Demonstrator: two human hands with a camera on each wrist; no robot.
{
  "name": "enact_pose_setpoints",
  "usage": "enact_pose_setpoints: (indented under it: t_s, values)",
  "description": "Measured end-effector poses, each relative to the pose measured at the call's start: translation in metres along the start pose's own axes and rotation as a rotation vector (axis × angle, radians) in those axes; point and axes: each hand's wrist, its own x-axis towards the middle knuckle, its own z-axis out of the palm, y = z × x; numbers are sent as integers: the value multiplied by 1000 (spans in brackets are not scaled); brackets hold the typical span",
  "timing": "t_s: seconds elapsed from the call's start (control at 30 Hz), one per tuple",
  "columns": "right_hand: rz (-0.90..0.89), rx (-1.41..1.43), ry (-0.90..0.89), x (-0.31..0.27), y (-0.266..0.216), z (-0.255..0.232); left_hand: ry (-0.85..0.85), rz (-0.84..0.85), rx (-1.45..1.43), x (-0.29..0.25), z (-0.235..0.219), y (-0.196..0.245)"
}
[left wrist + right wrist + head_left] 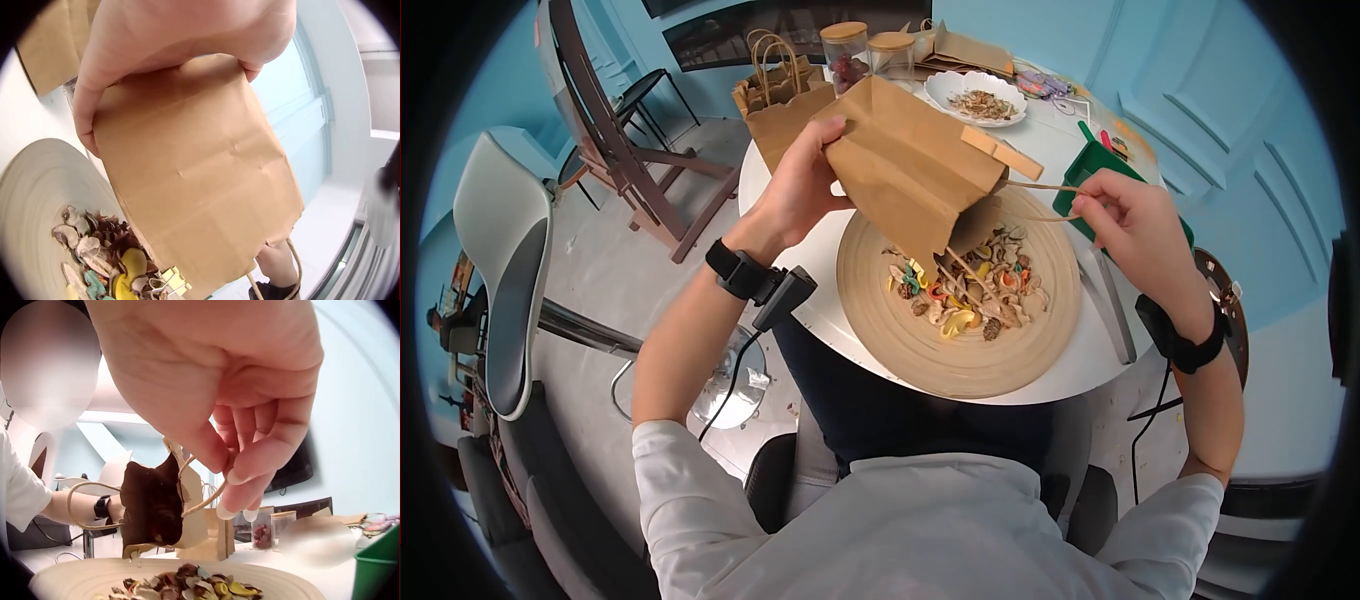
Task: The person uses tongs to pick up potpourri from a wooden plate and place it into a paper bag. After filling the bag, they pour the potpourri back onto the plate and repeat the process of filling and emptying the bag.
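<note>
A brown paper bag (910, 150) is tipped with its mouth low over a round, pale wooden plate (870, 320). My left hand (800, 180) grips the bag near its bottom end, thumb on one side and fingers on the other. With thumb and fingertips, my right hand (1135, 225) pinches a twisted cord handle (206, 501) at the mouth. The bag's dark inside shows in the right wrist view. A wooden clip (1002, 152) sits on its upper side, and a gold binder clip (172, 282) on its lower edge. Dried potpourri pieces (990, 300) are heaped on the plate.
Another handled paper bag (785, 115) stands behind, beside two lidded jars (845, 60). A white scalloped dish (940, 95) holds dried bits. At right are a green bin (1090, 165) and metal tongs (1112, 310), close to the plate.
</note>
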Motion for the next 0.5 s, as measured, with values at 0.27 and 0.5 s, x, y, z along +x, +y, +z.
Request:
enact_pose_setpoints:
  t_s: [0.27, 0.5]
  values:
    - [-59, -288, 16, -1, 40, 27, 43, 96, 411, 6, 9, 4]
    - [-82, -289, -6, -1, 54, 42, 63, 127, 591, -1, 28, 21]
